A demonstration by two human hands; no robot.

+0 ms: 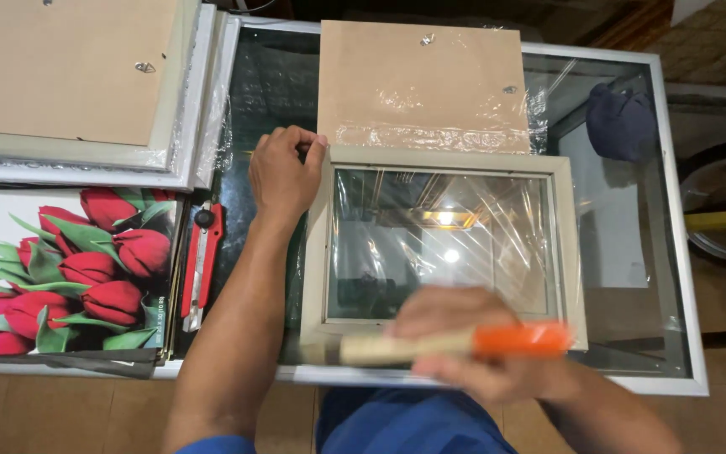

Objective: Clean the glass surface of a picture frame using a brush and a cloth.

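Left hand (283,172) grips the far-left corner of the pale picture frame (443,244) on the glass table (674,252) — right hand (481,345), blurred, clutches an orange-handled brush (455,343) at its near edge. Sweep hard and the frame could skid.

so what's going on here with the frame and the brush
A person stands at a glass-topped table with a pale picture frame lying flat on it. The left hand grips the frame's top left corner. The right hand, blurred, holds a brush with an orange handle over the frame's lower edge. A brown backing board lies just beyond the frame. A red cutter and a tulip print lie to the left.
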